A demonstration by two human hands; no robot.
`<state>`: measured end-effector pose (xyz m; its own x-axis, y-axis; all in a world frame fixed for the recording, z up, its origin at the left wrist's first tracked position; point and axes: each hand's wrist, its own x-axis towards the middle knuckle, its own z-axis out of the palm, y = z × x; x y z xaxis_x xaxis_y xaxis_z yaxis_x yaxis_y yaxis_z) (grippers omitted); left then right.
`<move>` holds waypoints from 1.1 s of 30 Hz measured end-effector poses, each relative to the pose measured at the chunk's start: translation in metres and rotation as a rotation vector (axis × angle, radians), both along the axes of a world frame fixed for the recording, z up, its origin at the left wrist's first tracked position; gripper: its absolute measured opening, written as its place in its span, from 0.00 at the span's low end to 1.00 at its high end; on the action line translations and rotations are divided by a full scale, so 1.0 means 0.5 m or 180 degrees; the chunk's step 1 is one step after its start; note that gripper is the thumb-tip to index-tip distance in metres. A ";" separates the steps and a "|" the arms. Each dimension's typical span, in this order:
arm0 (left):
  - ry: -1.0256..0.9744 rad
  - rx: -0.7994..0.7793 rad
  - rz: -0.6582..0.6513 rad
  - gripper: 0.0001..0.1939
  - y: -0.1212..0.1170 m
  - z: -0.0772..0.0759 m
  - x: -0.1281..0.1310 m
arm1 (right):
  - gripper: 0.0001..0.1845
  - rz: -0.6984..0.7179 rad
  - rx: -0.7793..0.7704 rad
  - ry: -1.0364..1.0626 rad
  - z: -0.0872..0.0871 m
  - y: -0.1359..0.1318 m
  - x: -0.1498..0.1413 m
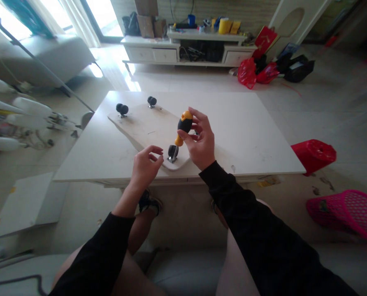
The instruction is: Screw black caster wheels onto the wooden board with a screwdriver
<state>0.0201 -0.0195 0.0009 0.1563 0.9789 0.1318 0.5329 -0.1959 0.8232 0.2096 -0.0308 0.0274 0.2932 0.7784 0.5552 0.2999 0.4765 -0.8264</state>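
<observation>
A pale wooden board (146, 127) lies on the white table (248, 131) with small black caster wheels on it: two at its far end (122, 109) (152, 101) and one near me (173, 152). My right hand (200, 142) grips a stubby screwdriver (184, 125) with a black and orange handle, held upright with its tip down at the near caster. My left hand (146, 162) hovers just left of that caster, fingers curled and apart, holding nothing I can see.
A red bin (313, 154) and a pink mesh basket (347, 213) sit on the floor to the right. A white panel (23, 205) lies on the floor at left. A TV cabinet (183, 49) and red bags (254, 72) stand at the back.
</observation>
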 end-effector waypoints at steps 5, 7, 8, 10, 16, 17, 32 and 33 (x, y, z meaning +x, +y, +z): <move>0.0017 -0.0041 -0.0010 0.09 -0.003 0.002 0.002 | 0.31 0.0221 -0.0012 -0.0071 0.003 -0.003 -0.003; 0.0056 -0.0048 -0.0006 0.09 -0.004 0.003 0.002 | 0.31 0.0234 -0.0078 -0.0088 0.004 -0.004 -0.003; 0.0071 -0.0049 -0.0009 0.09 -0.004 0.003 0.002 | 0.32 0.0216 -0.0091 -0.0084 0.005 -0.005 -0.003; 0.0076 -0.0057 -0.0023 0.09 -0.004 0.002 0.003 | 0.31 0.0173 -0.0082 -0.0067 0.006 -0.005 -0.003; 0.0017 -0.0076 -0.0077 0.09 -0.002 -0.004 0.003 | 0.26 0.0035 0.0035 -0.0020 0.012 -0.001 -0.002; 0.0011 -0.0071 -0.0086 0.09 -0.003 -0.003 0.004 | 0.26 0.0016 0.0053 -0.0019 0.013 -0.001 -0.002; 0.0179 -0.0214 -0.0075 0.08 0.000 -0.013 -0.002 | 0.17 0.0216 0.0115 0.0445 0.019 0.008 0.002; 0.0198 -0.0243 -0.0053 0.07 0.001 -0.015 -0.002 | 0.18 0.0162 0.0124 0.0480 0.020 0.008 0.003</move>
<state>0.0189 -0.0190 -0.0064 0.1781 0.9829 0.0463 0.5808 -0.1430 0.8014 0.2109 -0.0266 0.0373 0.3361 0.7730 0.5380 0.1485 0.5206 -0.8408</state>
